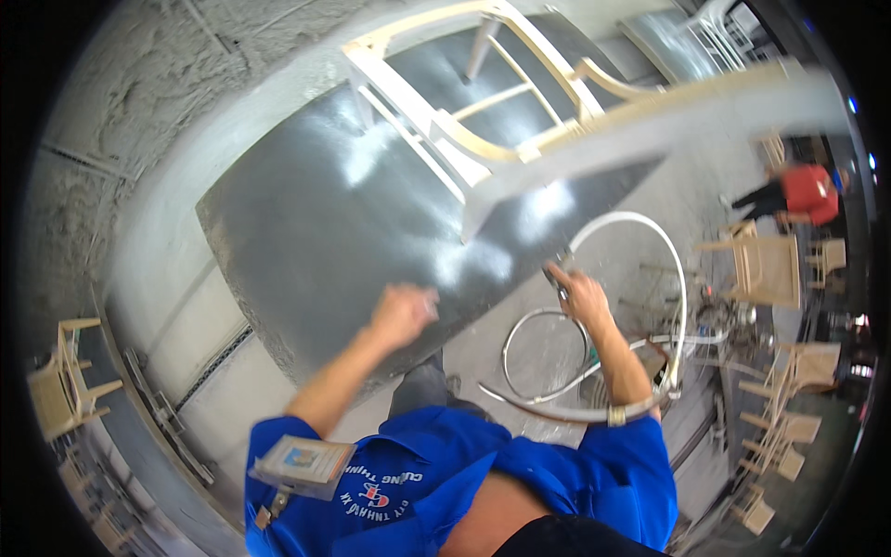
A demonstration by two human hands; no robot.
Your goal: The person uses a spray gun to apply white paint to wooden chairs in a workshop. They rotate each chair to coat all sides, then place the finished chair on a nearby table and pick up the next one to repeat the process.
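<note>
My right hand (585, 297) is wrapped round a spray gun (555, 278), dark and metallic. A white hose (682, 269) runs from the gun in a wide loop past my right forearm. My left hand (401, 316) hovers over the near part of a dark grey board (306, 232), fingers curled in; a small pale spot shows at the fingertips, too blurred to name. Beyond both hands, a pale wooden chair frame (455, 130) with curved arms and no seat panel lies tilted above the board. Neither hand touches the chair.
A rough grey wall (130, 102) rises at the far left. Wooden chairs stand at the left (70, 385) and the right (766, 269). A person in red (807, 193) is at the far right. Coiled hoses (548, 353) lie near my right arm.
</note>
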